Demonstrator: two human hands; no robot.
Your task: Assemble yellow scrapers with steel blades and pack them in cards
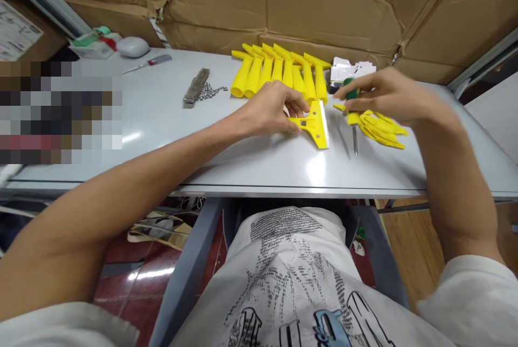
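My left hand (272, 109) grips a yellow scraper (315, 124) by its narrow end, just over the table. Two screws show on the scraper's wide head, and a pale metal blade runs along its right edge. In my right hand (384, 93) is a screwdriver (351, 90) with a green handle, its shaft pointing down at the tabletop. The right hand is a little blurred. Below it lies a pile of flat yellow plastic pieces (382, 130). Behind my left hand, several yellow scraper handles (265, 69) lie in a row.
White blades or papers (351, 69) sit behind my right hand. Left of the handles are a stack of metal strips (196, 88) and loose screws (212, 90). Farther left lie another screwdriver (156, 61), a computer mouse (133, 47) and a small box (93, 47). Cardboard (283, 1) stands along the table's back.
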